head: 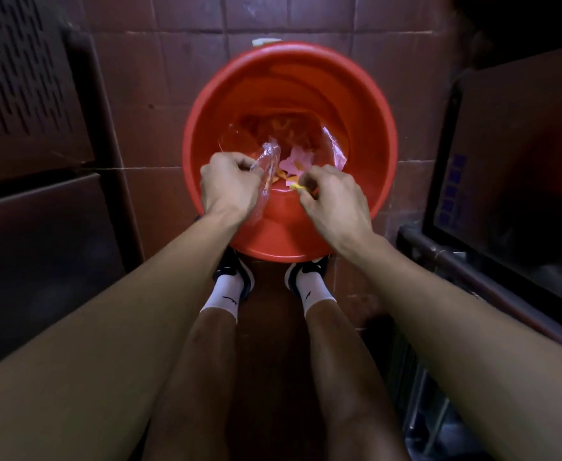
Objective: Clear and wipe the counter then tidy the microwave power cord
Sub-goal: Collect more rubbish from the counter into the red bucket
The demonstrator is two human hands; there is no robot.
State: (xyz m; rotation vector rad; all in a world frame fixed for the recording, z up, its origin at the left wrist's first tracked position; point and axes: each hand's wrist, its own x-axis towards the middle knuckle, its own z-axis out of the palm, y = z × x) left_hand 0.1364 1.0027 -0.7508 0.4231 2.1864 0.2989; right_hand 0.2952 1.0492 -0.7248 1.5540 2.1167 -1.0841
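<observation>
A round, glossy red plastic bucket (366, 121) stands on the dull brown tiled floor (146, 141), its near rim just ahead of the person's dark shoes with white socks (226, 291). Inside lie crinkled clear film, pink scraps and orange bits.

The left hand (228, 186) is held over the bucket's near-left side. Its fingers are curled round a crumpled, transparent plastic wrapper (266, 164), which juts out past the knuckles toward the bucket's middle and also trails down below the palm.

The right hand (334, 201) is over the near-right side. Its thumb and fingertips are drawn together, pinching a small yellow scrap (295, 186) that protrudes just beyond the fingertips, above the bucket's interior. The two hands are near each other but apart.

A dark perforated metal panel (17, 71) stands at far left.
</observation>
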